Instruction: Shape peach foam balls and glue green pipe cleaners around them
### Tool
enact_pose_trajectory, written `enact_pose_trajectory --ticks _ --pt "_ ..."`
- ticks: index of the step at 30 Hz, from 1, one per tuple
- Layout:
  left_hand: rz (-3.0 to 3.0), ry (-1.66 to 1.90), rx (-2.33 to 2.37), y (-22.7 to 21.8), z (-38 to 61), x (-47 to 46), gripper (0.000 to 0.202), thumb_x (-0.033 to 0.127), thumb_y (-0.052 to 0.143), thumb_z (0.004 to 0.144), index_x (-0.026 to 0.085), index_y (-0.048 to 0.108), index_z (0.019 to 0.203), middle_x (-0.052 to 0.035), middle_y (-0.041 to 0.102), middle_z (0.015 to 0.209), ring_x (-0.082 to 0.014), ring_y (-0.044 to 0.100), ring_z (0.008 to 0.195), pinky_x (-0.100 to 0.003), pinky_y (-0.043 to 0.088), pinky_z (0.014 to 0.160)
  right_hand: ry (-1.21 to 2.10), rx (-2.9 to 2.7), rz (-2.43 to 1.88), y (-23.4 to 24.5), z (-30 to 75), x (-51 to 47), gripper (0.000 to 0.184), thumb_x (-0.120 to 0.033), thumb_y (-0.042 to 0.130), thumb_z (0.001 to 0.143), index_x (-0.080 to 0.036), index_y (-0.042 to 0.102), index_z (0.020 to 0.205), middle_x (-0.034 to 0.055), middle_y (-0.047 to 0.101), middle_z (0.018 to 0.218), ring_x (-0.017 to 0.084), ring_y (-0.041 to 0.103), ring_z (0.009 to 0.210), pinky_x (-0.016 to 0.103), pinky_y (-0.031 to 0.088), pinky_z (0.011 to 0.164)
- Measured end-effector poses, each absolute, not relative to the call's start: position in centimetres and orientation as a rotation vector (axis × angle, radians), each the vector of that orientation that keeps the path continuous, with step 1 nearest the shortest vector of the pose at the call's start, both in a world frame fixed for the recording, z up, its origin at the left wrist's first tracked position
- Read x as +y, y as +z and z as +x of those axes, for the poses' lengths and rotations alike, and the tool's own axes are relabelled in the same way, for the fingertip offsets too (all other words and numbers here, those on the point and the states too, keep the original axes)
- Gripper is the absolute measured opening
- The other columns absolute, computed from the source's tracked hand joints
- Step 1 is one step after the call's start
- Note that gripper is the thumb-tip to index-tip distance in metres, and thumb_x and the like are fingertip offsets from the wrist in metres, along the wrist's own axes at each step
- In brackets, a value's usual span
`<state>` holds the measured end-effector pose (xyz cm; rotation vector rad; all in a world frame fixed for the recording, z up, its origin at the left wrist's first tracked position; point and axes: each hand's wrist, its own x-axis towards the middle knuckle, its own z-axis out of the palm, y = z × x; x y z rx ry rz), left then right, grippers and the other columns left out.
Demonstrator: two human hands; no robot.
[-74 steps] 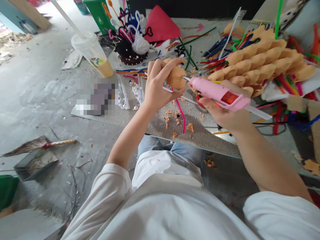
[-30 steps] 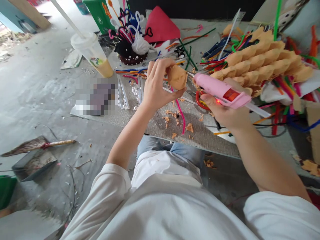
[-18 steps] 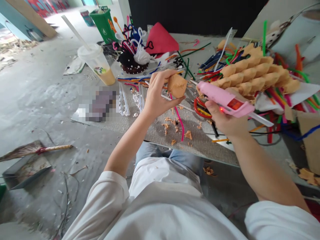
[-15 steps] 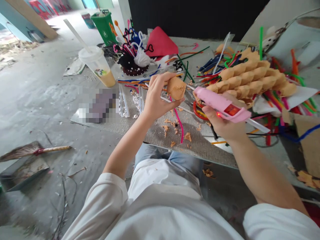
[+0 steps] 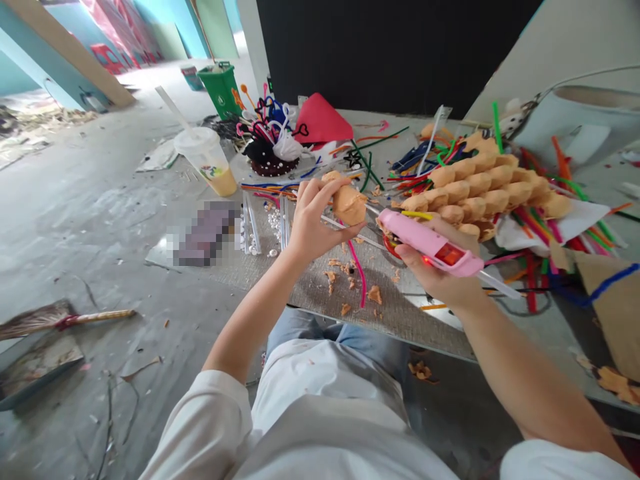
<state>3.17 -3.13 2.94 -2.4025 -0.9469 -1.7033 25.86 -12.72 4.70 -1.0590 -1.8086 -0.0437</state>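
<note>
So the table point(image 5: 320, 290) is a proper craft mess, and the biggest thing on it is an orange egg-tray sheet point(image 5: 485, 187) over on the right, lots of cups and none of it in hand. Next down is the pink glue gun point(image 5: 420, 240), right hand point(image 5: 440, 280) wrapped round its handle, red light on — can't tell if the trigger's squeezed. Nozzle points at the orange piece point(image 5: 349, 205), which the left hand point(image 5: 315, 223) holds above the table, thumb below and fingers over the top. Touching or just beside? Can't tell. I'd call it mid-gluing: this piece looks cut out already, going by the torn scraps point(image 5: 374, 294) below, but I see no clear join yet, and that sheet has plenty uncut. Smallest are white beads point(image 5: 273, 220) left of the hand — loose, unused so far.
</note>
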Motion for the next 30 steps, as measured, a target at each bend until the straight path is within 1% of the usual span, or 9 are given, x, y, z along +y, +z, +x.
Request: enact_pose_trajectory --ticks 2,5,8,15,19,22,24,27,30 --pt "-2.390 -1.686 -0.952 2.76 3.18 -3.01 0.067 0.058 0.084 0.074 0.031 0.059 0.130 -0.0041 0.063 0.099 -0.0227 0.057 0.092 -0.042 0.052 0.087 -0.061 -1.799 -1.065 4.68 25.80 -12.68 0.041 -0.056 0.072 0.089 -0.026 0.050 0.072 -0.0025 0.052 0.061 0.016 0.052 0.057 0.033 0.040 0.057" --pt "-2.392 -1.636 -0.964 2.53 3.22 -2.88 0.071 0.059 0.085 0.071 0.030 0.059 0.131 -0.0048 0.062 0.101 -0.0236 0.056 0.093 -0.046 0.052 0.091 -0.076 -1.813 -1.095 4.58 25.76 -12.54 0.044 -0.059 0.071 0.088 -0.025 0.048 0.072 -0.0033 0.052 0.061 0.015 0.050 0.055 0.032 0.039 0.056" --pt "-2.399 -1.585 -0.985 2.38 3.26 -2.78 0.074 0.060 0.085 0.071 0.031 0.058 0.133 -0.0055 0.061 0.102 -0.0247 0.056 0.095 -0.048 0.051 0.093 -0.099 -1.835 -1.097 4.51 25.71 -12.45 0.043 -0.057 0.070 0.090 -0.024 0.047 0.073 -0.0040 0.051 0.061 0.013 0.047 0.054 0.031 0.037 0.056" --pt "-2.410 -1.613 -0.868 2.36 3.39 -2.77 0.072 0.063 0.080 0.076 0.028 0.056 0.135 -0.0047 0.058 0.100 -0.0222 0.054 0.092 -0.044 0.050 0.090 -0.144 -1.917 -1.062 4.76 25.35 -12.79 0.039 -0.050 0.071 0.092 -0.025 0.048 0.074 -0.0043 0.050 0.061 0.014 0.047 0.054 0.032 0.035 0.057" --pt "-2.392 -1.580 -0.903 2.26 3.42 -2.79 0.070 0.061 0.080 0.077 0.027 0.056 0.133 -0.0048 0.057 0.102 -0.0226 0.055 0.096 -0.044 0.049 0.091 -0.099 -1.892 -1.037 4.76 25.44 -12.73 0.035 -0.048 0.073 0.091 -0.024 0.051 0.077 -0.0036 0.056 0.065 0.014 0.051 0.057 0.032 0.037 0.058" --pt "-2.399 -1.548 -0.957 2.10 3.42 -2.74 0.074 0.060 0.084 0.073 0.028 0.055 0.133 -0.0050 0.056 0.104 -0.0237 0.055 0.098 -0.044 0.049 0.092 0.005 -1.850 -1.026 4.78 25.61 -12.73 0.033 -0.054 0.073 0.090 -0.024 0.058 0.086 -0.0023 0.062 0.071 0.015 0.057 0.061 0.032 0.040 0.060" --pt "-2.409 -1.547 -0.966 2.01 3.44 -2.71 0.075 0.060 0.085 0.072 0.029 0.055 0.133 -0.0048 0.055 0.105 -0.0240 0.054 0.099 -0.045 0.048 0.093 0.041 -1.844 -1.029 4.87 25.68 -12.78 0.034 -0.056 0.072 0.090 -0.024 0.060 0.089 -0.0018 0.064 0.072 0.016 0.059 0.063 0.032 0.042 0.062" --pt "-2.408 -1.564 -0.965 1.93 3.49 -2.68 0.073 0.060 0.084 0.074 0.030 0.054 0.134 -0.0048 0.054 0.105 -0.0246 0.054 0.100 -0.046 0.047 0.095 0.015 -1.878 -1.052 5.04 25.74 -12.81 0.033 -0.053 0.071 0.091 -0.024 0.057 0.083 -0.0024 0.059 0.067 0.015 0.054 0.061 0.032 0.041 0.060" --pt "-2.404 -1.570 -0.971 1.91 3.54 -2.65 0.072 0.062 0.082 0.075 0.029 0.054 0.133 -0.0048 0.053 0.103 -0.0246 0.054 0.099 -0.045 0.048 0.092 -0.036 -1.914 -1.102 5.08 25.74 -12.81 0.039 -0.054 0.069 0.092 -0.024 0.049 0.076 -0.0022 0.053 0.064 0.015 0.050 0.059 0.032 0.037 0.058"
